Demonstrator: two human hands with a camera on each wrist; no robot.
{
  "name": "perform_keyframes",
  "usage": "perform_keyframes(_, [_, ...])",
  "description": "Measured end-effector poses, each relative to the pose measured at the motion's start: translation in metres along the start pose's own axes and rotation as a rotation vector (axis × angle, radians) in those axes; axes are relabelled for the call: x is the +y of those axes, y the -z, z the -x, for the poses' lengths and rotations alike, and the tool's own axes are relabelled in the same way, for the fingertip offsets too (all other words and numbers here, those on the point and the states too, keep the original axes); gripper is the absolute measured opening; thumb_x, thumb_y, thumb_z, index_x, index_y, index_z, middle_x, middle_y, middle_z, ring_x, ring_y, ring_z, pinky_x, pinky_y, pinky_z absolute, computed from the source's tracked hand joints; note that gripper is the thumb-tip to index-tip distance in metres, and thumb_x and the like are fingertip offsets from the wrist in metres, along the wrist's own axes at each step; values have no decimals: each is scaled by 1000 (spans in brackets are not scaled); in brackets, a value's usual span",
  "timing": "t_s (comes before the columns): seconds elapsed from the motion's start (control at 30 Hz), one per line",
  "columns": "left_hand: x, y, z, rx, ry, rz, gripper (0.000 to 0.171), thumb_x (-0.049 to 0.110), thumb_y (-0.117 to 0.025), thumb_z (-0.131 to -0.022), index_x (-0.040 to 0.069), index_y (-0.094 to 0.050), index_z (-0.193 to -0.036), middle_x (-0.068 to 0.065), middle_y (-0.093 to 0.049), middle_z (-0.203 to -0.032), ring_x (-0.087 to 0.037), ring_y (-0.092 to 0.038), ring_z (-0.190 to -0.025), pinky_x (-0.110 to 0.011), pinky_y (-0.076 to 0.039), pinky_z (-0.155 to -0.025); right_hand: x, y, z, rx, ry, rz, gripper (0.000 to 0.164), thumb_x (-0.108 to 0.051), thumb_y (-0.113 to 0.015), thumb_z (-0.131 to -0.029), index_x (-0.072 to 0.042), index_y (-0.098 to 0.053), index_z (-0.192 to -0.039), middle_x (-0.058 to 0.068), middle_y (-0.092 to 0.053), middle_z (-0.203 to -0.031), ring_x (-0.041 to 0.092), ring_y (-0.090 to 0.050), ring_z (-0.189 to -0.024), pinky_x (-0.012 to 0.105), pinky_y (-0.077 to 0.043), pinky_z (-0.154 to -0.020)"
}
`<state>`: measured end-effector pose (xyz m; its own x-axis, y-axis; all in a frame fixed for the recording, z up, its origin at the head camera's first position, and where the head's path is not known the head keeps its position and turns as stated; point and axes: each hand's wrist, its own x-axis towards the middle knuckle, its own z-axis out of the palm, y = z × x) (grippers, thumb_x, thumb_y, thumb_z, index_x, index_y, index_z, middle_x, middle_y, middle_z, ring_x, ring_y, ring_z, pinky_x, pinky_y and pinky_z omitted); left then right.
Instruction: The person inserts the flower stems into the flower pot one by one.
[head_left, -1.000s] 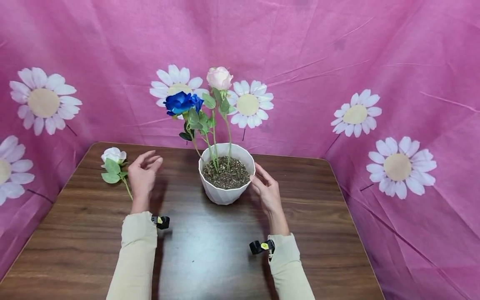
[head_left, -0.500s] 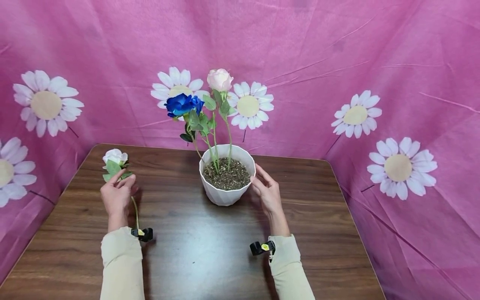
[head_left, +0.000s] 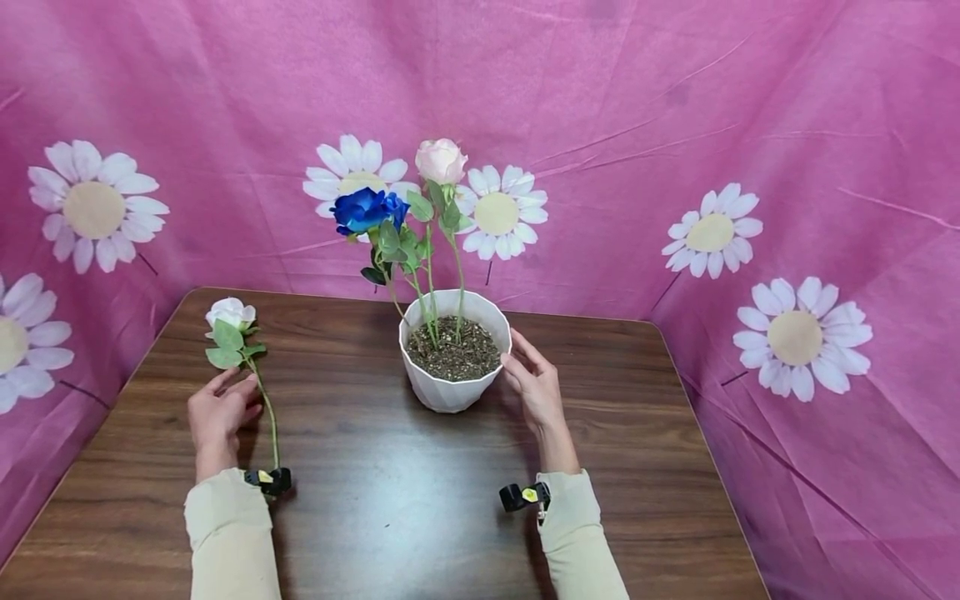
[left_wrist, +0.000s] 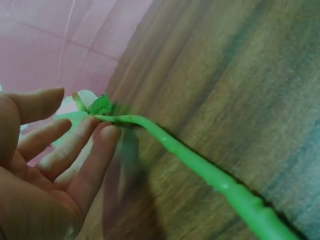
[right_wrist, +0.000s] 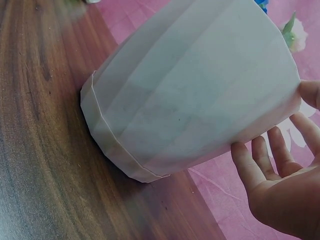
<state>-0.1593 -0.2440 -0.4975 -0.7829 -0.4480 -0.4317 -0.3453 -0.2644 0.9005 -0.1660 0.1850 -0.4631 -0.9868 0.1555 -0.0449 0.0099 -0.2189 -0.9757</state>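
Observation:
On the left of the table lies a white artificial rose [head_left: 231, 314] with green leaves and a long stem [left_wrist: 197, 165]. Beside that stem my left hand [head_left: 219, 414] has its fingers spread and relaxed, holding nothing; its fingertips come close to the stem in the left wrist view. A white faceted flowerpot [head_left: 448, 395] filled with soil stands mid-table. My right hand [head_left: 537, 389] holds the flowerpot at its right side, thumb at the rim and fingers against the outer wall [right_wrist: 200, 95]. A blue rose [head_left: 363, 210] and a pale pink rose [head_left: 441, 162] stand upright in the soil.
The dark wooden table [head_left: 405, 517] reaches back to a pink cloth backdrop [head_left: 600, 100] printed with large white daisies. Black camera straps [head_left: 525, 496] sit at both wrists.
My left hand has moved left and toward the near side, from right of the white rose, across it, to left of its stem. The right hand stays at the flowerpot.

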Motion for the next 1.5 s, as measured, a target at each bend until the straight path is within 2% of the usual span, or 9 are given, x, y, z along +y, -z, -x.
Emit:
perform_keyframes(0.17, [-7, 1, -1, -45, 27, -91, 63, 13, -69, -96, 2, -42, -152, 21, -63, -72, 2, -64, -68, -19, -59, -57, 0, 0, 0, -3, -1, -5, 51, 3, -64, -96, -1, -53, -145, 26, -55, -139, 25, -63, -112, 33, -57, -95])
perform_keyframes(0.27, [-9, 2, -1, -57, 36, -94, 68, 10, -71, -94, 2, -39, -154, 23, -63, -71, 3, -65, -68, -19, -59, -57, 0, 0, 0, -5, 1, -6, 51, 3, -63, -96, 0, -53, -145, 27, -55, -139, 26, -63, -114, 30, -57, -93])
perform_keyframes(0.4, [-12, 0, -4, -75, -13, -163, 73, 6, -74, -91, -3, -37, -153, 25, -64, -70, 5, -65, -64, -19, -59, -56, 0, 0, 1, -7, 4, 0, 51, 3, -63, -96, 0, -52, -146, 28, -54, -140, 26, -62, -115, 32, -56, -96])
perform_keyframes(0.57, [-14, -2, -10, -52, -84, -348, 69, 1, -76, -86, -9, -44, -146, 21, -64, -73, 7, -61, -58, -21, -59, -56, 0, 0, 0, -16, 3, -2, 51, 3, -63, -96, 0, -52, -146, 27, -54, -141, 25, -62, -116, 32, -56, -96])
perform_keyframes(0.73, [-16, -3, -17, -40, -80, -372, 63, -8, -70, -84, -9, -48, -143, 9, -72, -82, 5, -61, -56, -21, -59, -53, 0, -1, 0, -14, 0, -16, 51, 3, -63, -96, 0, -52, -146, 26, -54, -141, 26, -62, -115, 30, -57, -93])
perform_keyframes(0.9, [-17, -1, -20, -52, -89, -256, 57, -13, -65, -83, -13, -50, -138, 12, -70, -72, 4, -62, -56, -19, -57, -49, 0, -1, 0, -12, 3, -16, 51, 3, -63, -96, 0, -52, -146, 26, -53, -141, 23, -63, -112, 30, -57, -92])
perform_keyframes(1.07, [-17, 1, -17, -108, -23, -187, 61, -12, -62, -88, -13, -41, -145, 18, -65, -67, 4, -63, -60, -19, -58, -54, 1, 0, 0, -10, -2, -15, 51, 3, -63, -96, 0, -52, -146, 26, -54, -141, 25, -62, -114, 32, -57, -94])
perform_keyframes(1.3, [-17, 1, -17, -203, 130, 67, 57, -14, -57, -94, -3, -39, -147, 7, -72, -76, -6, -71, -69, -24, -62, -65, 1, 0, 0, -13, 0, -19, 51, 3, -63, -96, -1, -52, -146, 27, -53, -141, 25, -63, -114, 29, -58, -91])
perform_keyframes(1.5, [-16, 1, -15, -196, 155, 306, 50, -16, -56, -95, 3, -44, -139, -1, -74, -80, -14, -74, -70, -28, -63, -66, 1, 0, 0, -14, 4, -18, 51, 2, -63, -96, -1, -52, -146, 27, -54, -141, 25, -64, -113, 31, -57, -93])
